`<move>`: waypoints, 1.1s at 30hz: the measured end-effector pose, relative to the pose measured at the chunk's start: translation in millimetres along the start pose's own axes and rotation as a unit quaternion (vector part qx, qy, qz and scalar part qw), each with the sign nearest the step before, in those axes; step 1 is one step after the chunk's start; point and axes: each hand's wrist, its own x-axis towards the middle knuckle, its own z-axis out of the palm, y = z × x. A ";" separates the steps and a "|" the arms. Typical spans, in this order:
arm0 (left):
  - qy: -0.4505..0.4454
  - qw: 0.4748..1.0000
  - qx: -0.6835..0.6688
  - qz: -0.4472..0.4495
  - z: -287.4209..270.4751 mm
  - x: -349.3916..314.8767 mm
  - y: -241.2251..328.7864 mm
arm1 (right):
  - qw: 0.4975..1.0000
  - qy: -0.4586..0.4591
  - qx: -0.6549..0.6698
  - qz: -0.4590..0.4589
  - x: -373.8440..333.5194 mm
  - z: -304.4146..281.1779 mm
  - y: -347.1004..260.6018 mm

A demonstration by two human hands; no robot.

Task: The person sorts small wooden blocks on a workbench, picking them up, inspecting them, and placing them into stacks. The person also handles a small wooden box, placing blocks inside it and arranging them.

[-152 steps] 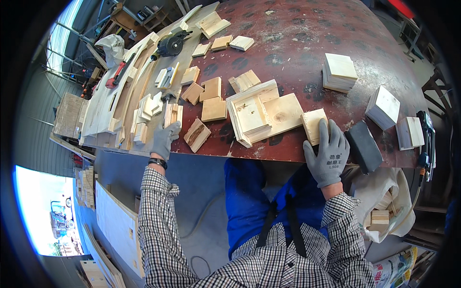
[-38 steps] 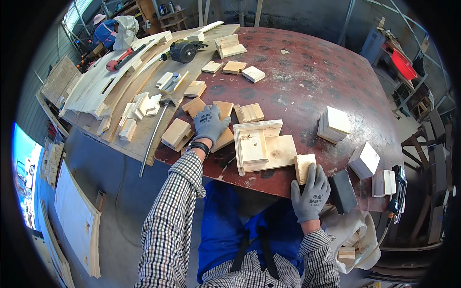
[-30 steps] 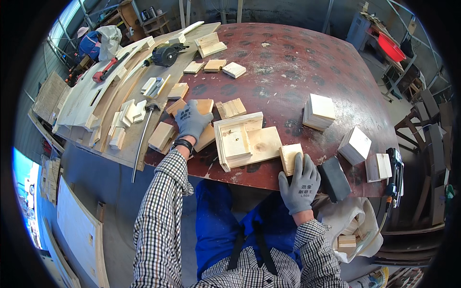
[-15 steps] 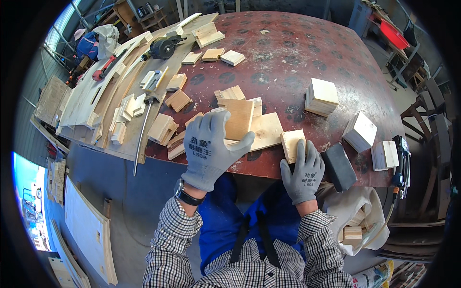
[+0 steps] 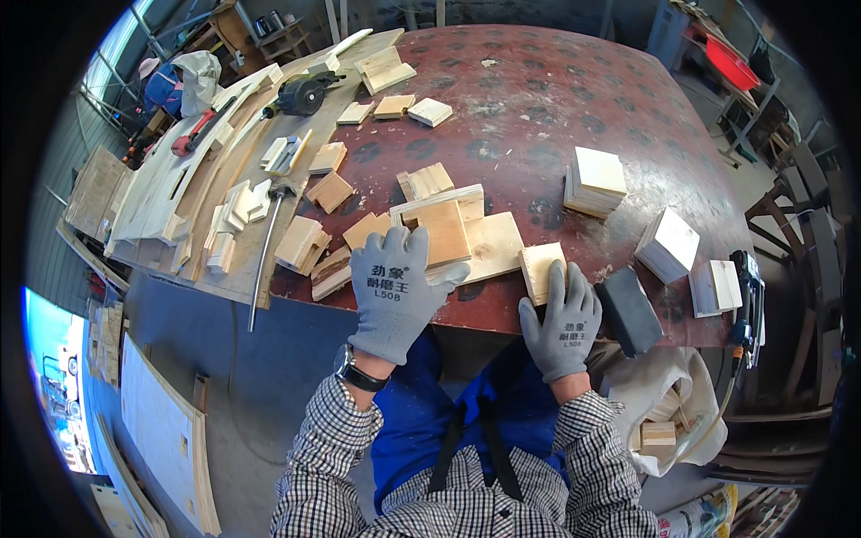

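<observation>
My left hand [image 5: 390, 280], in a grey work glove, is at the table's near edge, its fingers and thumb around the near left side of a flat wooden block [image 5: 446, 230]. That block lies against a pale plywood piece [image 5: 462, 195] and partly over a wider pale board [image 5: 498, 242]. To the right, my right hand [image 5: 565, 325], gloved alike, grips a smaller wooden block [image 5: 542, 267] at the edge; its fingers cover that block's right side. A dark grey sanding block [image 5: 630, 311] rests just right of this hand.
Stacked wooden blocks [image 5: 595, 182] and a black air tool [image 5: 747, 296] stand on the right. Wooden offcuts [image 5: 302, 244], a hammer [image 5: 280, 192] and an angle grinder [image 5: 303, 94] lie left. A white sack [image 5: 700, 386] of wood pieces hangs below the right edge.
My left hand has lowered the flat wooden block from a raised tilt onto the pieces beneath it, with the plywood behind now showing. The right hand keeps its grip.
</observation>
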 end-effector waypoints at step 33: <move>-0.072 0.875 -0.474 0.061 17.4 44.3 -51.4 | 1.000 0.003 -0.010 -0.015 1.7 0.0 -0.7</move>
